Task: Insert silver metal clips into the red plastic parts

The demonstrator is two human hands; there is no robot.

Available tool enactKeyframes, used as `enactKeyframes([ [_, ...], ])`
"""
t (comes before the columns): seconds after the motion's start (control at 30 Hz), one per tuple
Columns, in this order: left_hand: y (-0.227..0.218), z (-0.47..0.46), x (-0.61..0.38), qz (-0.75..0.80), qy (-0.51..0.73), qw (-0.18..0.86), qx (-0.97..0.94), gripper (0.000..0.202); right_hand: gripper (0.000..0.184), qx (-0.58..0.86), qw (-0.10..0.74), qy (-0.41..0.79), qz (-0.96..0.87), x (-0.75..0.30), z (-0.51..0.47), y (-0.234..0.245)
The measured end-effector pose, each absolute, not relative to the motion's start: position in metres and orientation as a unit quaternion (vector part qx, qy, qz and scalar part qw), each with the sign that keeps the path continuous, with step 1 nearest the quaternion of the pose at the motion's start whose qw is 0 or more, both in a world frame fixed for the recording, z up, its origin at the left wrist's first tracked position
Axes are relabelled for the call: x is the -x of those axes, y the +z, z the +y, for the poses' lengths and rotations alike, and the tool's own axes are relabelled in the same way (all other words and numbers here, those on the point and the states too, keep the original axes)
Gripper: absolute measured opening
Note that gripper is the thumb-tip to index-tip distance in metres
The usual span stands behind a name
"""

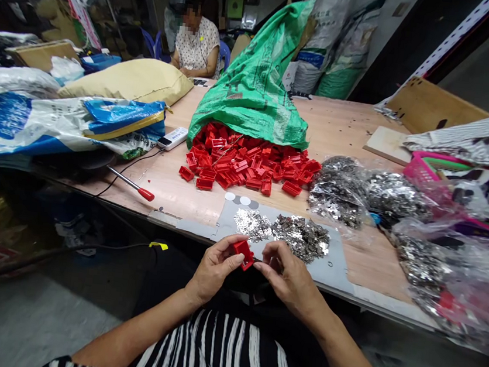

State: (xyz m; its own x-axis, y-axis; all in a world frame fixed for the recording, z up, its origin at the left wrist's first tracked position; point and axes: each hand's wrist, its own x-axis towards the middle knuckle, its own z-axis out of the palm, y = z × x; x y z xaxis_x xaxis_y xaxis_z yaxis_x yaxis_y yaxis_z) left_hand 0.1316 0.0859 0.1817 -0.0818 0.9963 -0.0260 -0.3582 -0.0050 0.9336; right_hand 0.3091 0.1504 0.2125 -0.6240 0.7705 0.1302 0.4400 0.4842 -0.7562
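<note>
My left hand is closed on a small red plastic housing, held just over the table's front edge. My right hand is beside it, thumb and fingertips pinched close to the housing's right end. Whatever those fingertips hold is too small to make out. Behind my hands, two heaps of small metal pieces, a brighter heap and a darker heap, lie on a grey mat. Beyond them, many more red housings spill from the mouth of a green woven sack.
Clear plastic bags of metal pieces lie to the right, near a pink basket. A lever with a red handle sticks out at the left. Blue-white sacking covers the left end. Another person sits across the table.
</note>
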Motion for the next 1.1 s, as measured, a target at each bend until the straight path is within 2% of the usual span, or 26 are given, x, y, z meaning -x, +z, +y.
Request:
enactKeyframes([
  [0.1,0.183,0.088,-0.127,0.426,0.605,0.554,-0.382,0.036,0.017,0.392,0.221,0.375,-0.81,-0.311,0.148,0.216],
  [0.27,0.183,0.091,-0.121,0.416,0.605,0.567,-0.373,0.037,0.019,0.303,0.203,0.341,-0.866,-0.305,0.146,0.222],
  [0.4,0.186,0.092,-0.122,0.404,0.605,0.583,-0.362,0.038,0.024,0.26,0.228,0.29,-0.893,-0.296,0.146,0.216],
  [0.6,0.194,0.092,-0.12,0.408,0.594,0.593,-0.359,0.041,0.018,0.233,0.303,0.285,-0.879,-0.291,0.147,0.209],
  [0.8,0.198,0.093,-0.12,0.422,0.577,0.592,-0.37,0.042,0.012,0.241,0.294,0.304,-0.873,-0.294,0.15,0.212],
  [1.1,0.196,0.094,-0.122,0.42,0.58,0.592,-0.369,0.042,0.02,0.228,0.3,0.299,-0.877,-0.302,0.152,0.207],
])
